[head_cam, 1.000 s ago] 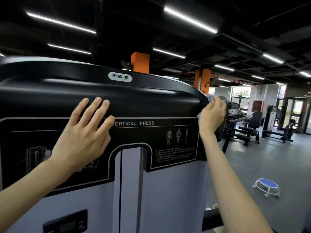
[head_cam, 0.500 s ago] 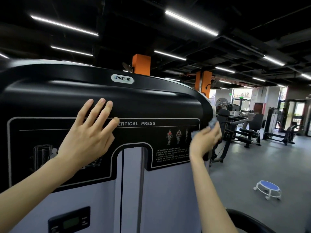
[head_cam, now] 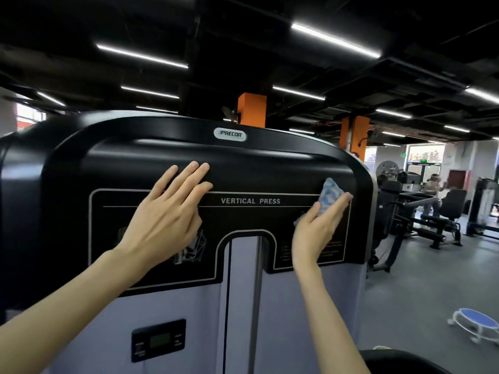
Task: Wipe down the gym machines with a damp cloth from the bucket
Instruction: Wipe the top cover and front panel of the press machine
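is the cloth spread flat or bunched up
Bunched: the cloth pokes out as a thick wad past the right hand, against the machine panel.

You're under a dark ceiling point(head_cam: 243, 28) lit by white strip lights point(head_cam: 334, 40); they glare softly on the glossy black vertical press machine point(head_cam: 270, 168). Far-right windows point(head_cam: 425, 155) blow out; edges bow.

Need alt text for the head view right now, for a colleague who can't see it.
A person's right hand presses a blue-and-white cloth against the black panel of a Precor vertical press machine, while the left hand rests flat on it. A low blue stool stands on the floor at right.
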`<state>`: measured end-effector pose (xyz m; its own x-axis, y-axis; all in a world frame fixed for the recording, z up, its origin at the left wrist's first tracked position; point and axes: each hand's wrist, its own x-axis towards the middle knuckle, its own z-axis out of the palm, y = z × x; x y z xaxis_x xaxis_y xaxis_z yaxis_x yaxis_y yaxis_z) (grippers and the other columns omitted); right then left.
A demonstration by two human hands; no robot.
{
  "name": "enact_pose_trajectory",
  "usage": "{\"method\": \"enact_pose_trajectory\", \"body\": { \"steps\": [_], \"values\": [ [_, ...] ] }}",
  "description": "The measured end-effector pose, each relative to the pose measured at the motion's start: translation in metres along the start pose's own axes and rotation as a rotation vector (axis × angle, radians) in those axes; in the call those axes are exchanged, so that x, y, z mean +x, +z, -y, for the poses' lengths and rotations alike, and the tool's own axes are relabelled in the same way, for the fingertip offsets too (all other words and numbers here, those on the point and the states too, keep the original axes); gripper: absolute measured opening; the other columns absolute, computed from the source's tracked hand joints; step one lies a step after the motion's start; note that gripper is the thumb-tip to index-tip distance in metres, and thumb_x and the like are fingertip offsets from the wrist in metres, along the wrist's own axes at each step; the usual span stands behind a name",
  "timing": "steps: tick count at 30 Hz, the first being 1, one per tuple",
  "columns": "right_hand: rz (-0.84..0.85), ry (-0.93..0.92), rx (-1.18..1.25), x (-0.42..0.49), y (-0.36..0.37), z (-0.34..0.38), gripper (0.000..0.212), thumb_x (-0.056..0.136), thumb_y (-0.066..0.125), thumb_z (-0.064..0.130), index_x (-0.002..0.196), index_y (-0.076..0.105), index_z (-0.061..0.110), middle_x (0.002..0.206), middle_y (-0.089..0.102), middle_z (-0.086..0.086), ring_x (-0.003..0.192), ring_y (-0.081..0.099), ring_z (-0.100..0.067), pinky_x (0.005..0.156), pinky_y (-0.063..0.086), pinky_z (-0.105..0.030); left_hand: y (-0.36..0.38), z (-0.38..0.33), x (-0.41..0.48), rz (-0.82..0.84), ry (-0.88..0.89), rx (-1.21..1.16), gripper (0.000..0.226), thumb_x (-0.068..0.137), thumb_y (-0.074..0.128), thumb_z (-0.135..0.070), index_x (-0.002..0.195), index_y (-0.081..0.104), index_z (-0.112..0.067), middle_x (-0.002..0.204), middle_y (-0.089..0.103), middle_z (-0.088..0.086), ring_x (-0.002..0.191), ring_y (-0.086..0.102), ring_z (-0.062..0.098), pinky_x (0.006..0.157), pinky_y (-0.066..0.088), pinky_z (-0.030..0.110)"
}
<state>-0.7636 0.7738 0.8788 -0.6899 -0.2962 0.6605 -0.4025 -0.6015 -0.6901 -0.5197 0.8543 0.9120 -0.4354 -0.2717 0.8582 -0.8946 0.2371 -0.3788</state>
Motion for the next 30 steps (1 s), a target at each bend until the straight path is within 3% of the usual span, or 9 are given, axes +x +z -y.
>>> {"method": "enact_pose_trajectory", "body": {
  "steps": [2,5,8,10,13,15,22,27,30],
  "values": [
    [0.101,-0.234,0.001,-0.031,0.015,0.022,0.060,0.101,0.042,0.010,0.153,0.012,0.006,0.160,0.013,-0.012,0.148,0.014,-0.021,0.117,0.016,-0.017,-0.001,0.003,-0.004,-0.012,-0.034,-0.012,0.042,0.085,0.041,-0.011,0.123,0.056,-0.003,0.148,0.039,0.013,0.141,0.030,0.025,0.116,0.022,0.047],
    [0.429,-0.703,0.044,-0.094,0.033,0.047,0.060,0.094,0.051,-0.004,0.149,0.026,0.000,0.158,0.023,-0.013,0.147,0.018,-0.022,0.119,0.023,-0.039,-0.003,0.005,-0.007,-0.035,-0.075,-0.006,0.043,0.083,0.039,-0.010,0.120,0.056,-0.001,0.145,0.043,0.014,0.140,0.033,0.026,0.116,0.021,0.047],
    [0.569,-1.029,-0.001,-0.100,0.038,0.051,0.054,0.090,0.058,-0.008,0.142,0.041,-0.001,0.152,0.033,-0.015,0.143,0.030,-0.026,0.113,0.034,-0.044,-0.010,0.010,-0.015,-0.019,-0.072,0.016,0.046,0.084,0.036,-0.010,0.125,0.055,0.000,0.145,0.044,0.014,0.138,0.035,0.026,0.115,0.023,0.048],
    [0.489,-0.962,-0.025,-0.081,0.036,0.048,0.049,0.094,0.053,-0.003,0.142,0.043,0.001,0.152,0.033,-0.017,0.142,0.033,-0.025,0.110,0.037,-0.044,-0.017,0.019,-0.024,0.018,-0.068,0.053,0.052,0.083,0.036,-0.010,0.131,0.052,0.000,0.147,0.040,0.013,0.139,0.034,0.026,0.116,0.022,0.049],
    [0.234,-0.474,0.053,-0.062,0.042,0.054,0.049,0.098,0.047,0.007,0.145,0.038,0.005,0.156,0.029,-0.009,0.145,0.025,-0.018,0.115,0.030,-0.046,-0.031,0.039,-0.038,0.038,-0.103,0.091,0.055,0.082,0.038,-0.010,0.136,0.047,-0.001,0.149,0.037,0.012,0.141,0.030,0.025,0.116,0.021,0.049],
    [0.171,-0.377,0.074,-0.076,0.055,0.073,0.049,0.098,0.045,0.008,0.146,0.036,0.005,0.156,0.030,-0.007,0.146,0.021,-0.016,0.118,0.023,-0.042,-0.038,0.050,-0.045,0.020,-0.141,0.099,0.056,0.082,0.037,-0.009,0.136,0.046,-0.001,0.149,0.038,0.012,0.140,0.031,0.025,0.116,0.020,0.049],
    [0.675,-1.230,0.037,-0.122,0.060,0.089,0.047,0.092,0.057,-0.001,0.139,0.047,0.001,0.148,0.041,-0.012,0.141,0.034,-0.023,0.113,0.033,-0.041,-0.057,0.080,-0.071,-0.014,-0.193,0.122,0.065,0.076,0.033,-0.001,0.140,0.039,0.001,0.152,0.032,0.014,0.142,0.027,0.027,0.117,0.018,0.047],
    [0.466,-0.740,0.111,-0.101,0.082,0.123,0.048,0.093,0.051,0.006,0.140,0.045,0.003,0.149,0.042,-0.009,0.142,0.032,-0.017,0.118,0.026,-0.038,-0.058,0.089,-0.087,-0.046,-0.327,0.035,0.069,0.081,0.040,-0.013,0.145,0.021,0.004,0.154,0.016,0.020,0.143,0.020,0.031,0.118,0.015,0.046],
    [0.634,-1.097,0.100,-0.154,0.086,0.126,0.045,0.095,0.053,0.007,0.139,0.047,0.002,0.148,0.043,-0.012,0.142,0.031,-0.021,0.117,0.027,-0.039,-0.059,0.097,-0.095,-0.037,-0.306,-0.021,0.067,0.084,0.042,-0.016,0.145,0.020,0.003,0.153,0.021,0.020,0.142,0.023,0.030,0.117,0.019,0.045]
  ]
}}
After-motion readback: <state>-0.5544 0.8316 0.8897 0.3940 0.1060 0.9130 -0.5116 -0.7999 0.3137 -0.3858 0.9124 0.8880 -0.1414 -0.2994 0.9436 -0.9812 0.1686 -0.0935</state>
